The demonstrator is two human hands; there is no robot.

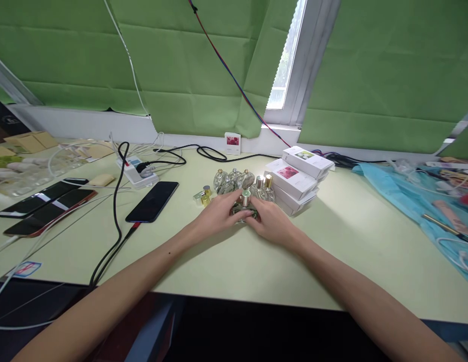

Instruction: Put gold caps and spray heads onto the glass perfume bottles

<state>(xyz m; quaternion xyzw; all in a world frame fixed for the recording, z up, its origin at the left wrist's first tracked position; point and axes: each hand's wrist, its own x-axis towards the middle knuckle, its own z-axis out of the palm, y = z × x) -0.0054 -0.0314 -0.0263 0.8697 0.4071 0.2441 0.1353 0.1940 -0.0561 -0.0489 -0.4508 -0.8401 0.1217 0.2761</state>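
Observation:
Both hands meet around a glass bottle [246,198] with a silvery cap, standing upright on the pale table. My left hand [221,209] holds it from the left, thumb across its front. From the right, my right hand [270,217] closes on the same bottle, its thumb near the other thumb. Behind them stand several round glass bottles [246,179], some with gold or silver tops. Loose small caps [206,195] lie left of the bottles. White boxes [294,181] with flower pictures are stacked to the right.
A black phone [152,201] and a white power strip [138,173] with cables are at the left, beside two more phones [49,211]. A single small box [233,143] stands at the back. Blue cloth [398,193] with assorted items covers the right side.

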